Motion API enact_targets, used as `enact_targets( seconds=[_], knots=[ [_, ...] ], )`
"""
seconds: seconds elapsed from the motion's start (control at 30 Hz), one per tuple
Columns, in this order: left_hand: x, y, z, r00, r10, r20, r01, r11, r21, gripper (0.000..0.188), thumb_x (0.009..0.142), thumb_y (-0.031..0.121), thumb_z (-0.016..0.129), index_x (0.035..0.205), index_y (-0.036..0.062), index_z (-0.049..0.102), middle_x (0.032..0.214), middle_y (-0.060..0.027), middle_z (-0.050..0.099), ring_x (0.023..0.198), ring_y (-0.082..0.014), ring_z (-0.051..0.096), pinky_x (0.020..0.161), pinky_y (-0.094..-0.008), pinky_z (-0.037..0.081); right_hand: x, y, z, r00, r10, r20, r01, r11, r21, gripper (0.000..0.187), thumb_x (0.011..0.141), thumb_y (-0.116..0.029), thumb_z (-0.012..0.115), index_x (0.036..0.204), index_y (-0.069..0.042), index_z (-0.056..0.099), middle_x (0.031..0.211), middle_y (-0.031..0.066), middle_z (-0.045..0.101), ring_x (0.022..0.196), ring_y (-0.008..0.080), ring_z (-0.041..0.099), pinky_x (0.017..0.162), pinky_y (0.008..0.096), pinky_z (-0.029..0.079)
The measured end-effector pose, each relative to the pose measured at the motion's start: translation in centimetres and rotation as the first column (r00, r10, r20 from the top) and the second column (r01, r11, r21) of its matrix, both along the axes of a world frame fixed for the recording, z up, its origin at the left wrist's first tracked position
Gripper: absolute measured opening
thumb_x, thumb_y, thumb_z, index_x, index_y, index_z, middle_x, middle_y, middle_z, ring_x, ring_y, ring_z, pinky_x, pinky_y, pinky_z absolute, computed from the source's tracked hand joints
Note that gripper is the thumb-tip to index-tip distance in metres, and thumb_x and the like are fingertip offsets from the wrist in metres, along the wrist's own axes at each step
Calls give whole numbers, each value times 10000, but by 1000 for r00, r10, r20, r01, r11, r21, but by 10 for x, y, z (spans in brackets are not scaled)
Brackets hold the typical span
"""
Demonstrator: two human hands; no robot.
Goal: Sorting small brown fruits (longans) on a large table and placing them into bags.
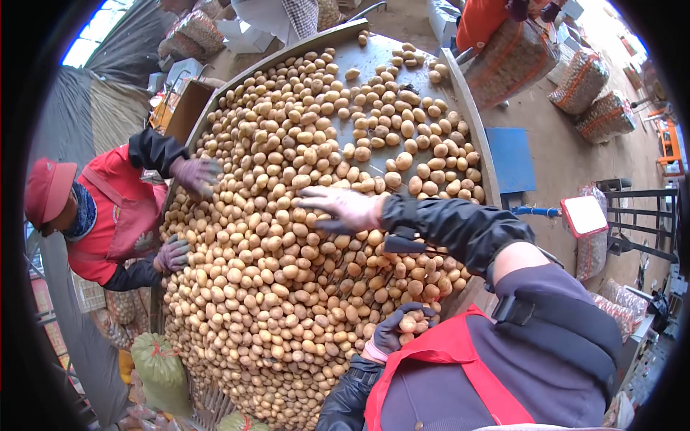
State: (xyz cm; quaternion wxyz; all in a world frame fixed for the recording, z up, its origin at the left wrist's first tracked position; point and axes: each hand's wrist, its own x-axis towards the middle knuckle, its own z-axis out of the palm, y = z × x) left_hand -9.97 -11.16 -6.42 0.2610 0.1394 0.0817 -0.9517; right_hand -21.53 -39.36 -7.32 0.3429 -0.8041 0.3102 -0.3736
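A large heap of potatoes (pixel 251 280) covers the metal sorting table (pixel 368 61), whose bare surface shows toward the far side. My right hand (pixel 339 208), in a pale glove with dark fingers, reaches across the middle of the heap. Its fingers are spread over the potatoes, with nothing gripped. Close to my body at the near edge, my left hand (pixel 386 337) wears a dark grey glove. Its fingers curl around a few potatoes (pixel 410 323).
A co-worker in a red cap (pixel 50 190) has both gloved hands on the heap at left. Another person in orange (pixel 478 25) stands beyond the far right edge. Filled mesh sacks (pixel 581 82) stand on the right floor; a green sack (pixel 158 366) sits at lower left.
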Motion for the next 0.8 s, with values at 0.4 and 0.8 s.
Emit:
enact_targets(
  seconds=[0.4, 0.8],
  knots=[
    [12, -14, 16, 914, 14, 405, 84, 971, -223, 513, 1034, 471, 425, 1154, -2, 583, 1313, -269, 533, 1232, -354, 511, 1058, -504, 427, 53, -67, -3, 986, -122, -111, 75, 933, -351, 435, 765, -89, 653, 1197, -112, 602, 1159, 93, 617, 1053, 264, 618, 864, 390, 510],
    [13, -70, 14, 939, 138, 316, -117, 990, -83, 806, 972, 668, 360, 1257, -63, 545, 1255, -235, 585, 1011, -323, 659, 819, -443, 599, -126, -97, -5, 396, -30, -918, 382, 914, 135, 271, 870, -165, 600, 1121, -121, 693, 1194, 143, 656, 1115, 348, 618, 948, 422, 501]
  ],
)
